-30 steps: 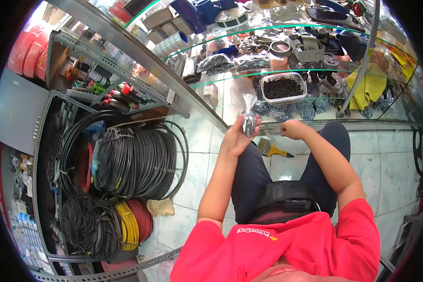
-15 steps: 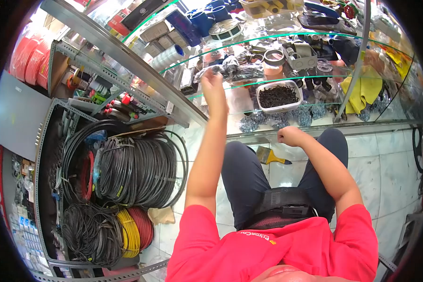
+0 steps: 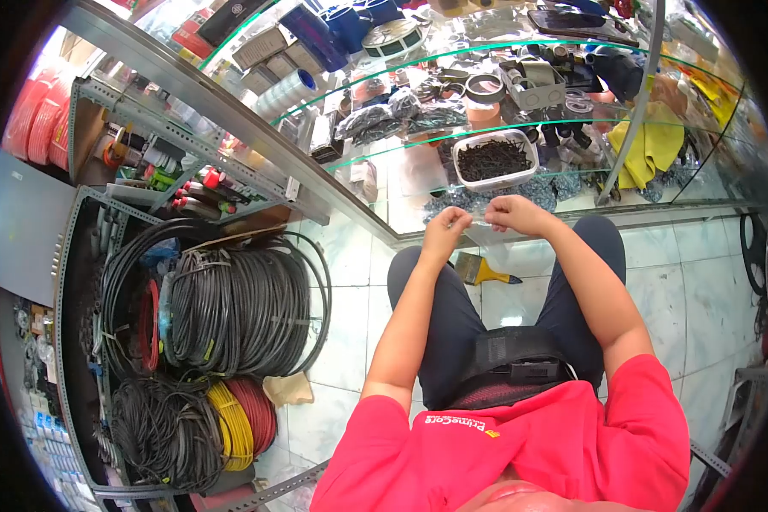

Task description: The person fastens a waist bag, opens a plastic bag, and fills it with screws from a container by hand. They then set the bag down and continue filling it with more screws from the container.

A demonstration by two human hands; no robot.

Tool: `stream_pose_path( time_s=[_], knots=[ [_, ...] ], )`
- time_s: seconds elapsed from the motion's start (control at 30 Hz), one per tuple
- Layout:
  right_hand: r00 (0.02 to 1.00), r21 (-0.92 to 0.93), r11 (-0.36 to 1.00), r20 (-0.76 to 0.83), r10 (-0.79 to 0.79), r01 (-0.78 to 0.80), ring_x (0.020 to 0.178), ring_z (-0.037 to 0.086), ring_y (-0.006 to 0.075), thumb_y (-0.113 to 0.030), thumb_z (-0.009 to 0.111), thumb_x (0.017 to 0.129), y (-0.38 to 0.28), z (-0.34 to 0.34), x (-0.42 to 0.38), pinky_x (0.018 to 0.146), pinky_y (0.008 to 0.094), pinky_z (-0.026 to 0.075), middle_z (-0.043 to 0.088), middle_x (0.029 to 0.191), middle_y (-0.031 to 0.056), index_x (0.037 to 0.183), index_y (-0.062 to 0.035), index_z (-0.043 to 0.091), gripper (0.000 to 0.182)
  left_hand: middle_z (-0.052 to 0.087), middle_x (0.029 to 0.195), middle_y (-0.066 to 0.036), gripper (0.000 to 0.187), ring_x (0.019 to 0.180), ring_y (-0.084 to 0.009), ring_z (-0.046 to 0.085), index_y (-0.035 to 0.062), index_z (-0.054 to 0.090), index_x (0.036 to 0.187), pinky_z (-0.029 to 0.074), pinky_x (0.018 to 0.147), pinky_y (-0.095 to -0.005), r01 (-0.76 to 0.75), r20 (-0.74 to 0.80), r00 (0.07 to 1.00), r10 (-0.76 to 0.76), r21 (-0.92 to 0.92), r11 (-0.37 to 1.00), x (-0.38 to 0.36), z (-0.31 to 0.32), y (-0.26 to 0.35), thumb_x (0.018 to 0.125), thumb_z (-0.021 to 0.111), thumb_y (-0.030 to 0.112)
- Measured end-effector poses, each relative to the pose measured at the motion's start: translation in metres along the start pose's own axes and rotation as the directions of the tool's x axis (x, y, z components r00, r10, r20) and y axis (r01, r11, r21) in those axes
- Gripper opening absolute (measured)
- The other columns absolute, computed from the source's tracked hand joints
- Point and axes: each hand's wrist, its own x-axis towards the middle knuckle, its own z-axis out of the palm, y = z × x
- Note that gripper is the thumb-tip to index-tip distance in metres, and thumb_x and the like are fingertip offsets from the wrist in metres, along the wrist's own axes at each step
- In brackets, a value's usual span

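Observation:
My left hand [image 3: 446,232] and my right hand [image 3: 517,215] are close together in front of the glass showcase, above my knees. Fingers on both are pinched, and a thin clear plastic piece [image 3: 484,230], perhaps a bag, shows between them; its outline is faint. Just beyond them, a white tub [image 3: 497,183] of small black pieces sits in the showcase. On the floor below lies a paintbrush [image 3: 483,270] with a yellow handle.
Glass shelves [image 3: 375,160] hold tape rolls, bagged parts and a yellow cloth [image 3: 648,149]. Black cable coils [image 3: 239,311] fill the rack at the left, above yellow [image 3: 230,422] and red coils [image 3: 254,410]. A metal frame post [image 3: 316,175] slants across the left side.
My left hand has come back from the shelf, down beside my right hand. My right hand has risen slightly, and clear plastic now shows between them. The view has shifted a little.

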Motion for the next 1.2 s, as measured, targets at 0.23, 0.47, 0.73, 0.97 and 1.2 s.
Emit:
stream_pose_path(
  time_s=[0.23,0.47,0.73,0.97,1.2],
  knots=[
    [0.826,-0.353,0.890,-0.377,-0.419,0.290,0.055,0.055,0.0292,-0.025,0.055,0.082,0.012,0.027,0.011,0.052,0.0350,0.045,0.057,0.066,0.0132,0.080,-0.0042,0.056,0.021,0.047,0.066,0.002,0.023,0.056,-0.0077,0.045,0.0078,0.054,0.080,0.037,0.050,-0.0210,0.132,-0.070,0.982,-0.177,-0.416,0.900,0.000,0.028,-0.015,0.089,0.047,0.028],
    [0.793,-0.679,0.709,-0.319,-0.520,0.192,0.062,0.057,0.0339,-0.028,0.054,0.081,-0.006,0.052,-0.007,0.054,0.0414,0.045,0.057,0.066,0.0145,0.072,-0.0057,0.051,0.025,0.042,0.056,0.004,0.026,0.047,-0.0080,0.038,0.0124,0.052,0.077,0.033,0.047,-0.0235,0.436,0.101,0.843,-0.529,-0.704,0.560,-0.022,0.063,0.026,0.090,0.042,0.032],
    [0.733,-0.738,0.551,-0.115,-0.670,0.389,0.056,0.057,0.0328,-0.028,0.054,0.080,-0.005,0.064,-0.013,0.049,0.0410,0.044,0.055,0.061,0.0158,0.073,-0.0065,0.051,0.023,0.054,0.070,0.001,0.028,0.060,-0.0130,0.051,0.0135,0.054,0.081,0.040,0.050,-0.0277,0.388,0.178,0.833,-0.524,-0.863,0.323,-0.010,0.060,-0.028,0.088,0.046,0.040],
    [0.812,-0.672,0.738,-0.397,-0.428,0.061,0.056,0.056,0.0319,-0.030,0.053,0.082,0.007,0.036,0.006,0.048,0.0407,0.043,0.055,0.059,0.0149,0.073,-0.0060,0.051,0.026,0.046,0.064,0.003,0.026,0.054,-0.0078,0.040,0.0112,0.051,0.082,0.034,0.050,-0.0236,0.333,0.142,0.914,-0.380,-0.798,0.503,-0.014,0.054,-0.008,0.090,0.045,0.036],
    [0.996,0.146,0.989,-0.089,0.013,0.000,0.065,0.056,0.0092,-0.022,0.057,0.083,0.007,0.018,0.002,0.054,0.0238,0.044,0.059,0.072,0.0015,0.090,-0.0021,0.059,0.021,0.051,0.077,0.005,0.012,0.066,-0.0044,0.046,0.0117,0.052,0.086,0.037,0.060,-0.0193,-0.012,-0.224,0.967,-0.118,-0.506,0.863,-0.013,0.049,-0.013,0.088,0.053,0.023]
  ],
)
